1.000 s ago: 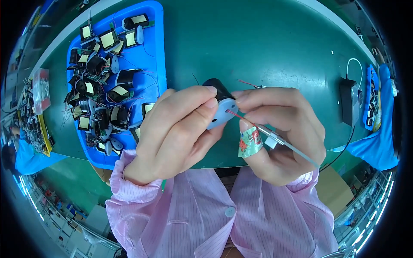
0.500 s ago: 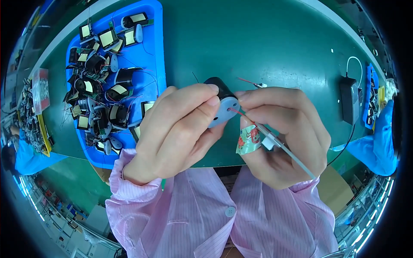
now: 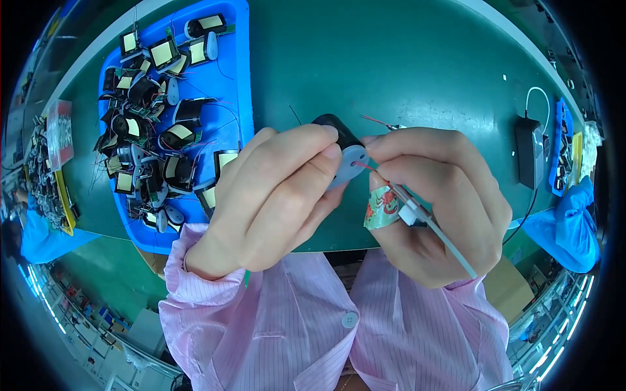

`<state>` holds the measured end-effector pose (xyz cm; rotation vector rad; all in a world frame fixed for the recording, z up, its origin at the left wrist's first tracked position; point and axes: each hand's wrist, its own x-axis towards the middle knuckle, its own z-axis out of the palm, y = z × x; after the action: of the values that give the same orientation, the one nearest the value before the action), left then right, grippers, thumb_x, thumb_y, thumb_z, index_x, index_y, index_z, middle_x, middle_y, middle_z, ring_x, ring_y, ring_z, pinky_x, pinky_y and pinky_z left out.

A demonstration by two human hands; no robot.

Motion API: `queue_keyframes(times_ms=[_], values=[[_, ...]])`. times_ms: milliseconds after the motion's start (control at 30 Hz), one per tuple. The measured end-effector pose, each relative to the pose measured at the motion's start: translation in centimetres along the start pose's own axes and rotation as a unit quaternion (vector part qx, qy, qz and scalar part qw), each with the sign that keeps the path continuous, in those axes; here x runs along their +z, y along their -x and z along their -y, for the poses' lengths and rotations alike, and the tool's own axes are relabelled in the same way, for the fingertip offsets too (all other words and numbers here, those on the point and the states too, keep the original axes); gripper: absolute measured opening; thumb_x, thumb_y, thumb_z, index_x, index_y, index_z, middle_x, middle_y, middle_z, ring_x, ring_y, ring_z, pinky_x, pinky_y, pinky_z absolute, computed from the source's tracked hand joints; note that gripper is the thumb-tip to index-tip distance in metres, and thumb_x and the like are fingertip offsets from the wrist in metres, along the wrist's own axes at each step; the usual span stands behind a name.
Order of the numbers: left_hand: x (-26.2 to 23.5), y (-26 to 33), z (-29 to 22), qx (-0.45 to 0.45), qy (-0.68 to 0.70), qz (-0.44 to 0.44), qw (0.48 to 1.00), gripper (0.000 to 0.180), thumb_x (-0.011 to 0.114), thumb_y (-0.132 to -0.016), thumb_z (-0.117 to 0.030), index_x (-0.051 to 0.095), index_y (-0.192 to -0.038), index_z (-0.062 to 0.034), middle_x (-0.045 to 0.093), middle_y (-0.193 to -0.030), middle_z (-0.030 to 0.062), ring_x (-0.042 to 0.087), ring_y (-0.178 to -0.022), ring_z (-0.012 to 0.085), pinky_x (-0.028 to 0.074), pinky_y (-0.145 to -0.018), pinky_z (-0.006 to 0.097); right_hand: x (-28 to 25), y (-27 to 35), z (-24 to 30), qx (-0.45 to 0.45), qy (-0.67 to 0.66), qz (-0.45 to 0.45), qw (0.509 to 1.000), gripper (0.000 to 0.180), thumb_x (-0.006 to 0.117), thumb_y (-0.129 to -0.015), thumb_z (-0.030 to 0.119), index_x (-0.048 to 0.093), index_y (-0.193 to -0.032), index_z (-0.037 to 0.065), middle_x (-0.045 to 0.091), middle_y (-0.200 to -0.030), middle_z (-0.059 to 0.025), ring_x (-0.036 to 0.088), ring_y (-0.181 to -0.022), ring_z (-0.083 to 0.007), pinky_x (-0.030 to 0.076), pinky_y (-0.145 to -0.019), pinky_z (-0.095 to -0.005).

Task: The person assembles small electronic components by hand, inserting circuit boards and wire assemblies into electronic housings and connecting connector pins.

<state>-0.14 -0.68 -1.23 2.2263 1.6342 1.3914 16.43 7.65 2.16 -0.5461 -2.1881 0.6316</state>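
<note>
My left hand (image 3: 274, 195) is closed round a black cylindrical housing (image 3: 338, 130). Its pale grey round end cap (image 3: 350, 163) has small holes and faces my right hand. A thin red wire (image 3: 366, 166) runs from one hole to the fingers of my right hand (image 3: 443, 202), which are closed just beside the cap. The same hand grips a slim grey rod-like tool (image 3: 450, 246) lying across the palm, with a small white block (image 3: 410, 214) beside it. Patterned green tape (image 3: 382, 210) wraps the right thumb. The exact fingertip contact on the wire is partly hidden.
A blue tray (image 3: 242, 85) at the left holds several similar black housings with yellowish pads and loose wires. Behind my right hand, a red-wired small part (image 3: 394, 126) lies on the green table (image 3: 391, 58). A black power adapter (image 3: 529, 153) stands at the right.
Both hands, with the housing and the tool, have shifted slightly to the right. The red wire still runs from the cap to my right fingers.
</note>
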Motion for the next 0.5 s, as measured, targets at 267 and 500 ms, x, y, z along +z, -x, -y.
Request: queue_keyframes(times_ms=[267,500], values=[[-0.03,0.12,-0.03,0.012,-0.001,-0.012,1.000,0.049,0.080,-0.060,0.005,0.059,-0.104,0.0048,0.064,-0.102,0.0206,0.063,-0.078,0.0263,0.049,-0.061,0.031,0.41,0.11,0.16,-0.025,0.018,-0.025,0.999,0.021,0.071,-0.063,-0.011,0.061,-0.080,-0.006,0.066,-0.082,-0.0178,0.068,-0.069,-0.0233,0.054,-0.057,-0.0263],[-0.08,0.20,-0.03,0.012,-0.006,-0.013,1.000,0.048,0.080,-0.061,0.004,0.059,-0.104,0.0044,0.063,-0.104,0.0206,0.063,-0.078,0.0263,0.049,-0.061,0.031,0.67,0.29,0.51,-0.023,0.034,-0.037,0.998,0.021,0.071,-0.063,-0.012,0.061,-0.080,-0.006,0.066,-0.083,-0.0180,0.069,-0.070,-0.0244,0.056,-0.059,-0.0272]])
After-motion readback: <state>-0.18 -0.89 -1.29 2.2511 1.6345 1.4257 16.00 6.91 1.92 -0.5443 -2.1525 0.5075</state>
